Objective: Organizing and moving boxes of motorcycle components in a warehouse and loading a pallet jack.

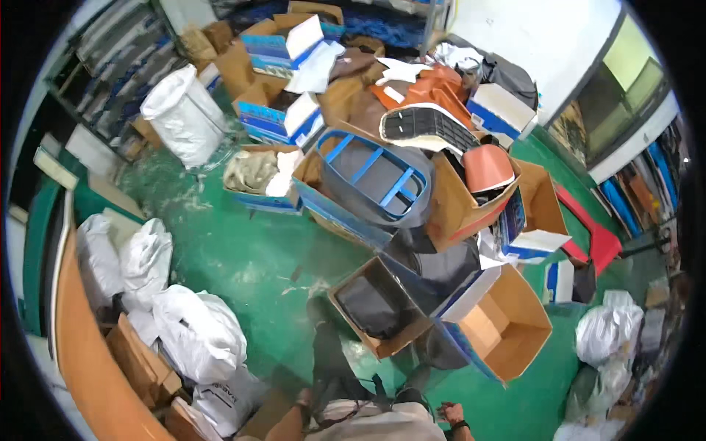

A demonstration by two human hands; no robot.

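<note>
At the lower edge my left hand point(304, 398) hangs beside my left leg; it is small and blurred, so its fingers cannot be made out. Low on the other side, my right hand point(449, 412) hangs with its fingers loosely apart, a dark band on its wrist, and nothing visible in it. Ahead of my feet stands an open cardboard box point(413, 317) with folded black material point(371, 305) inside. Right of it, another open carton point(507, 323) shows its bare brown inside. Both hands are apart from these boxes.
A blue oval frame point(376, 163) lies on grey material over a large carton. Behind are brown and orange sheets point(437, 92). A white sack point(184, 117) stands far left, white bags point(198, 331) nearer. An orange curved panel point(92, 353) edges the left; a red piece point(607, 239) lies right.
</note>
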